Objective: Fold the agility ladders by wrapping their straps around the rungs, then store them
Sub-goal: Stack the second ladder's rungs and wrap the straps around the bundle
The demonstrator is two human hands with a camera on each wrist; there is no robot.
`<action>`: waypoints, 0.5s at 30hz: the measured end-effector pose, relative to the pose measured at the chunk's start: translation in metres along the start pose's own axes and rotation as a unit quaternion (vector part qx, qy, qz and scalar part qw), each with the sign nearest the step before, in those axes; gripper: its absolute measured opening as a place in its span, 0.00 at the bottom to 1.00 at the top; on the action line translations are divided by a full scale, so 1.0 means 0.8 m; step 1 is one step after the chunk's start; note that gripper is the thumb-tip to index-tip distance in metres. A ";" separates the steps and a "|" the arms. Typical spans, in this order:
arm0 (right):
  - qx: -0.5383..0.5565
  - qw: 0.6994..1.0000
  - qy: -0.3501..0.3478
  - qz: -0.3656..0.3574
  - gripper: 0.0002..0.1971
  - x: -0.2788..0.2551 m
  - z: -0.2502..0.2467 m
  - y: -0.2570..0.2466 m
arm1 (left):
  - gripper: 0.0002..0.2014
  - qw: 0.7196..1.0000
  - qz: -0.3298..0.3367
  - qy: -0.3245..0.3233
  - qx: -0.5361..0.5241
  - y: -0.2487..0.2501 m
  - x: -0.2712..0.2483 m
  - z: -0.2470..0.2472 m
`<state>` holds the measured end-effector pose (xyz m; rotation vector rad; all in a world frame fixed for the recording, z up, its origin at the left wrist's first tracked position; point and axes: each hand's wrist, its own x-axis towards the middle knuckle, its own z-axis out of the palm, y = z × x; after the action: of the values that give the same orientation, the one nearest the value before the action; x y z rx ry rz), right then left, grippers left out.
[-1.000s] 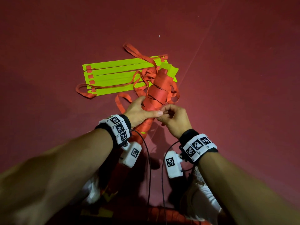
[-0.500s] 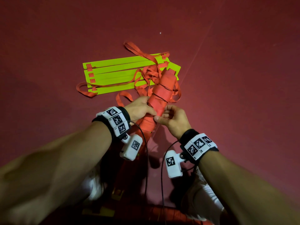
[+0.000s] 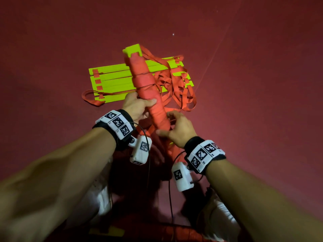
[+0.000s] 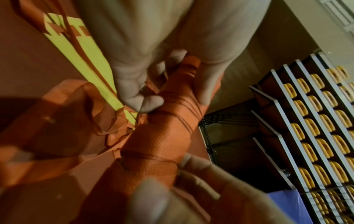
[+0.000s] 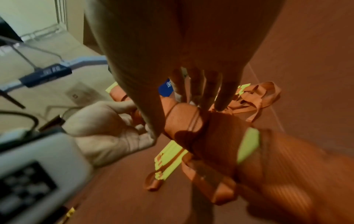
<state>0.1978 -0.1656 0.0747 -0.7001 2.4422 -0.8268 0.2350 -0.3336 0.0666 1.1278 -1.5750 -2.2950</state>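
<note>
A ladder bundle [image 3: 145, 82], yellow-green rungs wound in orange strap, is held up off the red floor, its top end tilted away and left. My left hand [image 3: 138, 107] grips its middle, thumb across the front [image 4: 205, 91]. My right hand [image 3: 176, 126] holds it just below, thumb on one side and nearly straight fingers [image 5: 210, 91] on the other. A second ladder [image 3: 111, 81] lies flat behind, rungs stacked, its loose orange straps [image 3: 176, 88] tangled at the right end.
Another orange-wrapped bundle [image 3: 176, 233] and a yellow-green piece [image 3: 106, 231] lie near my feet at the bottom edge. The left wrist view shows a shelf rack [image 4: 316, 121] of yellow items; the right wrist view shows exercise equipment [image 5: 44, 74].
The bundle rose off the floor and swung from leaning right to leaning up and left. Both hands lifted with it; my right hand left the strap end and took the bundle lower down.
</note>
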 end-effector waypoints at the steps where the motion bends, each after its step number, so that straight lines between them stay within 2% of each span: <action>1: -0.025 1.000 -0.005 -0.003 0.37 0.001 0.003 0.005 | 0.09 0.999 -0.015 0.031 -0.019 -0.005 0.002 -0.002; 2: -0.048 0.999 -0.012 -0.004 0.38 0.003 0.005 0.011 | 0.09 0.997 -0.037 0.061 -0.040 -0.013 0.005 -0.004; 6: -0.143 0.987 -0.067 0.014 0.36 0.012 0.010 0.025 | 0.20 0.971 -0.140 0.141 -0.135 -0.057 0.003 -0.012; 11: -0.210 0.967 -0.144 0.013 0.23 0.015 0.031 0.047 | 0.07 0.951 -0.215 0.166 -0.148 -0.104 -0.019 -0.025; 15: -0.257 0.945 -0.202 -0.010 0.26 0.011 0.050 0.064 | 0.10 0.939 -0.248 0.172 -0.165 -0.151 -0.020 -0.044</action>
<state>0.1979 -0.1519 0.0105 -0.9679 2.2685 -0.0163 0.3037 -0.2985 -0.0337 1.8558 -0.8052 -2.3317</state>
